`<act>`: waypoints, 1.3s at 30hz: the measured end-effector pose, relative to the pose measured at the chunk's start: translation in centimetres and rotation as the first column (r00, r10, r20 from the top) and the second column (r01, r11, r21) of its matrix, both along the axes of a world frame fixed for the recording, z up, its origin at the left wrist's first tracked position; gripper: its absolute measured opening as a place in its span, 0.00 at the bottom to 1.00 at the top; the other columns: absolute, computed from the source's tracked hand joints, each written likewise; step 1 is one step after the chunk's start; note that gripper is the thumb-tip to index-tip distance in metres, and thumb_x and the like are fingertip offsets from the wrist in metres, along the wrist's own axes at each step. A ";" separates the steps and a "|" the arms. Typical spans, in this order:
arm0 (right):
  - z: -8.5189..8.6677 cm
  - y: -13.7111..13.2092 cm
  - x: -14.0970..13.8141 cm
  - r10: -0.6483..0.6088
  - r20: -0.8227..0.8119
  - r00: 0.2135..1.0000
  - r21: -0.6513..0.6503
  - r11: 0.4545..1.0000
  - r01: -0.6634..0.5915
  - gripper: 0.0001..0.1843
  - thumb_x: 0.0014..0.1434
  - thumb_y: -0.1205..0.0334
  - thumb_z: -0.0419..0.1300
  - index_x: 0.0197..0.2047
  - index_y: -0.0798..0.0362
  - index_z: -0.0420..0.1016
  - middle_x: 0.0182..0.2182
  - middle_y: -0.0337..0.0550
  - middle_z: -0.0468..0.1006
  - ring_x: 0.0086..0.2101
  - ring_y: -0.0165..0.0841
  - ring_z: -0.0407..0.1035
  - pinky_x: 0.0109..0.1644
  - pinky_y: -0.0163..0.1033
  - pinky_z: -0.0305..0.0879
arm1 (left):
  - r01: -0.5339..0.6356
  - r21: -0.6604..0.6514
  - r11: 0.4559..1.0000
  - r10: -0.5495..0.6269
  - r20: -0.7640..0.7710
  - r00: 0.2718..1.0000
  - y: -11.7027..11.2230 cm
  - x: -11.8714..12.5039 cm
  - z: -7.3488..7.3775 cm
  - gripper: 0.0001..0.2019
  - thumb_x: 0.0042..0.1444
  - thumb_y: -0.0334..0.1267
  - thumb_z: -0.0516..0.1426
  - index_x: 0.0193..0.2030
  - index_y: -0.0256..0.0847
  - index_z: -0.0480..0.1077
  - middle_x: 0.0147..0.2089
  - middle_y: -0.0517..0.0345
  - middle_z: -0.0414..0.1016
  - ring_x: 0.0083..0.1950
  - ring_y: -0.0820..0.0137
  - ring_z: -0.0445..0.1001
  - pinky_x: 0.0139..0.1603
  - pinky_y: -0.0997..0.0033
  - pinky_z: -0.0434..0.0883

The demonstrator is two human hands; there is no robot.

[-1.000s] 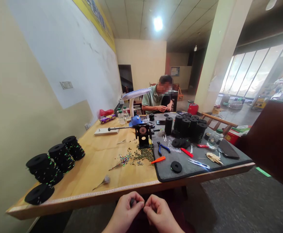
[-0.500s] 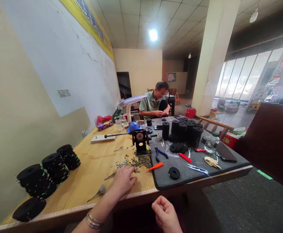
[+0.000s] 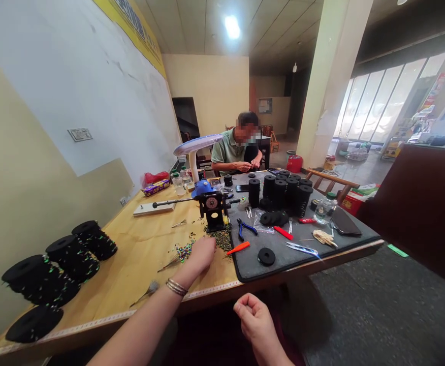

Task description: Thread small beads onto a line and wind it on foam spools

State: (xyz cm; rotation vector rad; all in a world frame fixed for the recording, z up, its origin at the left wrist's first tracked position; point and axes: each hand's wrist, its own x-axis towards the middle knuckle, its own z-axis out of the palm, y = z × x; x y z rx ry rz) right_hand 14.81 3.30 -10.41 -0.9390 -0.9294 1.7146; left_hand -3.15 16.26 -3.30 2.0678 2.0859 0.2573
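Note:
My left hand (image 3: pixel 204 254) reaches over the table, at the near edge of a pile of tiny dark beads (image 3: pixel 220 240). Its fingers point down and away, hidden behind the back of the hand. Just left of it lie small multicoloured beads (image 3: pixel 184 251) and a thin bundle of fine strands (image 3: pixel 169 263). In front of the table edge, my right hand (image 3: pixel 256 320) is closed, thumb against the curled fingers; whatever is in the pinch is too small to make out. Beyond the beads stands a black hand-cranked device (image 3: pixel 212 211) with a dial.
Black spools (image 3: pixel 60 254) with green bits stand at left; plain black spools (image 3: pixel 283 193) are grouped on the grey mat (image 3: pixel 253 267). Blue pliers (image 3: pixel 246 230), an orange-handled tool (image 3: pixel 239 247), snips (image 3: pixel 302 249) and a bottle (image 3: pixel 325 208) lie around. A person (image 3: pixel 237 147) sits opposite.
My left hand has moved forward and right, from the table's near part to the dark beads, its fingers now turned from view. My right hand stays closed. The whole view has shifted slightly.

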 end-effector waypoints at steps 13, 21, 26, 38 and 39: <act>2.1 -1.3 0.4 0.078 0.073 0.994 0.017 0.997 -0.080 0.27 0.42 0.38 0.66 0.26 0.54 0.63 0.10 0.24 0.55 0.13 0.19 0.44 0.17 0.29 0.37 | 0.065 -0.109 0.992 0.057 0.841 0.538 -12.1 1.4 0.2 0.06 0.58 0.37 0.54 0.39 0.37 0.69 0.33 0.56 0.77 0.31 0.72 0.72 0.30 0.76 0.66; 2.0 -2.5 -1.2 0.279 0.133 0.951 0.007 0.959 -0.283 0.25 0.46 0.38 0.62 0.25 0.52 0.60 0.11 0.28 0.64 0.12 0.20 0.49 0.17 0.28 0.44 | 0.184 -0.528 0.829 0.533 0.646 -0.545 -17.2 2.0 -6.0 0.05 0.49 0.30 0.65 0.34 0.36 0.75 0.34 0.54 0.80 0.32 0.72 0.76 0.33 0.76 0.67; 2.3 -2.5 -1.8 0.304 0.154 0.940 -0.048 0.953 -0.300 0.23 0.46 0.41 0.62 0.23 0.52 0.60 0.10 0.28 0.63 0.11 0.20 0.48 0.17 0.28 0.44 | 0.239 -0.523 0.818 0.547 0.582 -0.602 -17.5 2.4 -6.4 0.02 0.53 0.28 0.61 0.32 0.32 0.76 0.27 0.54 0.79 0.28 0.71 0.75 0.33 0.73 0.68; 2.8 -2.5 -2.0 0.272 0.101 0.957 -0.092 0.960 -0.263 0.21 0.45 0.45 0.63 0.23 0.53 0.62 0.09 0.29 0.64 0.11 0.19 0.48 0.17 0.28 0.38 | 0.259 -0.513 0.818 0.544 0.545 -0.638 -17.5 2.3 -6.6 0.01 0.51 0.28 0.63 0.32 0.32 0.76 0.26 0.56 0.78 0.24 0.75 0.72 0.29 0.77 0.66; 2.7 -2.5 -2.0 0.274 0.096 0.957 -0.094 0.960 -0.265 0.21 0.45 0.45 0.63 0.24 0.53 0.62 0.09 0.29 0.64 0.11 0.19 0.48 0.17 0.28 0.38 | 0.260 -0.512 0.819 0.544 0.548 -0.636 -17.5 2.4 -6.6 0.02 0.51 0.28 0.63 0.32 0.32 0.76 0.25 0.56 0.78 0.25 0.75 0.73 0.29 0.77 0.66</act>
